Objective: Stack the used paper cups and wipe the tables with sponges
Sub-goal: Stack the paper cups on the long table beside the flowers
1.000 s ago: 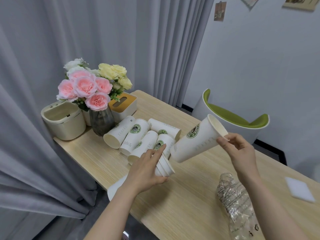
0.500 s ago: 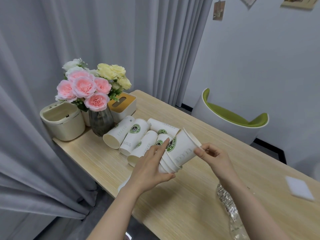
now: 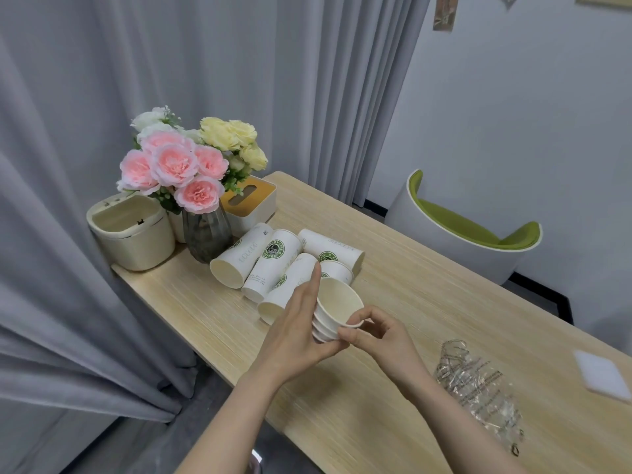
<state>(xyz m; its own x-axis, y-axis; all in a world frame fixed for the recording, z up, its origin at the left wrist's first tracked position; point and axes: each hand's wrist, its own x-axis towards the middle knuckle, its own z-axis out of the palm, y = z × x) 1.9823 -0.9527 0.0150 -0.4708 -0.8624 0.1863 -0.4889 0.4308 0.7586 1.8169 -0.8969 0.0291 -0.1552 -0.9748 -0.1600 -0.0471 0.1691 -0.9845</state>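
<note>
Left hand [image 3: 294,333] wraps the nested cup stack [image 3: 333,311] from the side, index finger straight up along it, thumb under the lowest rims. Stack is held tilted above the worktop [image 3: 427,302], mouth facing up and toward the camera; several rims show stepped below the top cup. Right hand [image 3: 379,333] pinches the top cup's near rim between thumb and curled index; remaining fingers loosely curled.

Loose cups [image 3: 273,265] lie on their sides in a cluster just behind the hands, touching each other, some mouths toward the camera. Exact count unclear, at least five.

White sponge [image 3: 602,374] lies flat at the right edge of the worktop, well apart from the hands. Crumpled clear plastic wrap [image 3: 478,388] lies between the sponge and the right forearm.

Far left corner of the worktop: cream bin [image 3: 133,234], glass vase of pink and yellow flowers [image 3: 184,165], tissue box [image 3: 249,200] behind it. Green-and-white chair [image 3: 472,234] beyond the worktop, grey curtain [image 3: 205,80] behind.
</note>
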